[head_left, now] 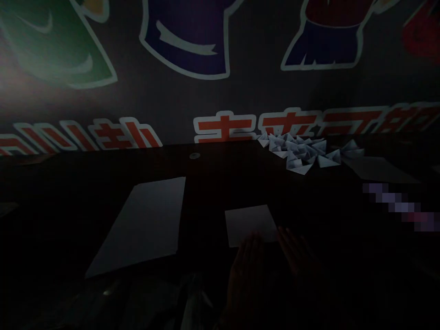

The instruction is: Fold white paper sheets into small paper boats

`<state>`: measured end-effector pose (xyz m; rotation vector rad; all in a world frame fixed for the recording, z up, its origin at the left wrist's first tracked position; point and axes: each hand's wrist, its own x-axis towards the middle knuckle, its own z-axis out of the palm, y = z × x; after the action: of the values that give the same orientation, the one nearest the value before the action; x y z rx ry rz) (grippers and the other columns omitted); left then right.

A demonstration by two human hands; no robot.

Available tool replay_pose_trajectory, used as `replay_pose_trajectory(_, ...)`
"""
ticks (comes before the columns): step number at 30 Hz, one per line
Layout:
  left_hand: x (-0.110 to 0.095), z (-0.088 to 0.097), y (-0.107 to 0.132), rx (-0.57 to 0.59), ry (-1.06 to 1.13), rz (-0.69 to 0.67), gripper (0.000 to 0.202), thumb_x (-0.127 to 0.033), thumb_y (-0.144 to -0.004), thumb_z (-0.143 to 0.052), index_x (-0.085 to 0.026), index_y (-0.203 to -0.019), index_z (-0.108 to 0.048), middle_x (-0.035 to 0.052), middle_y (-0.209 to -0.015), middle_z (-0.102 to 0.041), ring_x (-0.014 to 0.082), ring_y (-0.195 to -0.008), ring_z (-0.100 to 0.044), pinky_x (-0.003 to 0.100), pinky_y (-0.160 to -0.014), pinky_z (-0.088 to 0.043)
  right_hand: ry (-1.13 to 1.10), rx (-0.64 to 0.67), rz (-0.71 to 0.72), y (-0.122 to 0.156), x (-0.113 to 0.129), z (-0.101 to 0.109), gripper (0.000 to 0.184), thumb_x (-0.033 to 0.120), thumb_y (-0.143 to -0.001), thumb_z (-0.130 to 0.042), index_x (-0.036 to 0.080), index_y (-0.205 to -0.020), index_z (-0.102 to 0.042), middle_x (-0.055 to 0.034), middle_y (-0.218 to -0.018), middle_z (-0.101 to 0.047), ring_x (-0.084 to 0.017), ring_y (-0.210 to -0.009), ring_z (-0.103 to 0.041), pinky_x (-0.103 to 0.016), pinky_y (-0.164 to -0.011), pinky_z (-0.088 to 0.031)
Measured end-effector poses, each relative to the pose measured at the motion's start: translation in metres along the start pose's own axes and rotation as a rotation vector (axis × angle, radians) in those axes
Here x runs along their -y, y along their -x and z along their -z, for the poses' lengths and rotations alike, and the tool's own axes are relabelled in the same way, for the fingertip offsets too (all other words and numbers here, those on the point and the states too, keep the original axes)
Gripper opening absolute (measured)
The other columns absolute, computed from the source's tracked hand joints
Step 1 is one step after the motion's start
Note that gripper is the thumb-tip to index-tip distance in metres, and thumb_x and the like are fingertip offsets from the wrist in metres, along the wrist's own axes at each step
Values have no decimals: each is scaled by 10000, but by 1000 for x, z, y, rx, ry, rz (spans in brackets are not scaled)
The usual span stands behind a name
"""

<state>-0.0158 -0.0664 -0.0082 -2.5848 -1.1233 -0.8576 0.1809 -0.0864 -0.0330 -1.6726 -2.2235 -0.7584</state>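
A small, nearly square piece of white paper [245,223] lies flat on the dark table. My left hand [249,259] rests its outstretched fingers on the paper's near edge. Beside it, my right hand [295,250] is also flat with straight fingers, its fingertips at the paper's right near corner. Neither hand is closed on anything. Whether the paper is folded is hard to tell in the dim light.
Larger white sheets [144,224] lie to the left. Several folded paper boats [299,151] are clustered at the back right, near another pale sheet [380,168]. A small round light disc [195,156] lies farther back. Behind the table rises a printed wall [185,101].
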Motion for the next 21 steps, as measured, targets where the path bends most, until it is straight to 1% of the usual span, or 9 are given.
replay_pose_trajectory(2,5,11,4,13,-28,42,535,-359,-903,-419,-130,-1379,-335,94,-1399,-409,231,-1294,-363,357,-1011,-398,-19,7,-3,1,-1,0,653,250,-857,-327,111,-1452,-96,-132,-1426,-361,-282,-1298,-344,-505,-1021,-280)
replay_pose_trajectory(4,10,22,9,26,-54,62,531,-353,-906,-410,-142,-1386,-326,85,-1402,-407,227,-1297,-358,367,-1027,-380,-51,32,-13,2,0,1,670,342,-864,-340,110,-1451,-114,-131,-1444,-327,-290,-1310,-320,-507,-1029,-267)
replay_pose_trajectory(6,17,31,13,26,-100,78,523,-346,-906,-408,-148,-1384,-331,74,-1396,-418,225,-1305,-344,373,-1040,-359,-88,49,-32,1,1,3,728,453,-852,-355,105,-1449,-126,-135,-1455,-304,-298,-1317,-303,-512,-1038,-251)
replay_pose_trajectory(8,25,36,18,14,-148,76,516,-346,-901,-417,-153,-1374,-349,63,-1385,-436,218,-1308,-339,376,-1064,-319,-113,55,-44,-1,2,5,779,514,-833,-369,103,-1449,-128,-136,-1460,-294,-303,-1322,-292,-515,-1043,-239)
replay_pose_trajectory(12,40,38,26,18,-178,45,491,-354,-891,-433,-163,-1342,-396,57,-1364,-462,206,-1289,-372,405,-1116,-198,-132,44,-61,-2,3,7,809,523,-809,-409,108,-1449,-138,-141,-1456,-301,-310,-1321,-291,-520,-1043,-232)
replay_pose_trajectory(14,45,36,28,31,-182,37,475,-345,-886,-439,-172,-1327,-419,59,-1359,-468,214,-1284,-380,421,-1119,-172,-142,42,-73,-2,3,7,813,513,-802,-427,111,-1449,-142,-148,-1451,-310,-313,-1318,-298,-525,-1040,-233)
replay_pose_trajectory(17,48,32,31,12,-178,35,460,-319,-885,-434,-173,-1321,-427,67,-1341,-487,221,-1282,-384,433,-1108,-191,-164,25,-96,-6,9,11,866,545,-778,-447,96,-1450,-134,-168,-1449,-305,-341,-1314,-295,-550,-1031,-233)
replay_pose_trajectory(19,47,31,32,4,-169,48,457,-299,-889,-417,-163,-1325,-420,78,-1338,-489,228,-1284,-379,437,-1097,-215,-184,13,-143,-13,20,17,934,584,-757,-460,54,-1445,-117,-200,-1456,-269,-370,-1320,-265,-572,-1027,-228)
replay_pose_trajectory(21,46,31,32,3,-158,52,451,-264,-890,-393,-150,-1326,-418,85,-1345,-481,231,-1289,-372,438,-1090,-229,-212,18,-187,-23,36,24,985,606,-747,-468,9,-1437,-97,-229,-1466,-216,-386,-1333,-220,-573,-1030,-228)
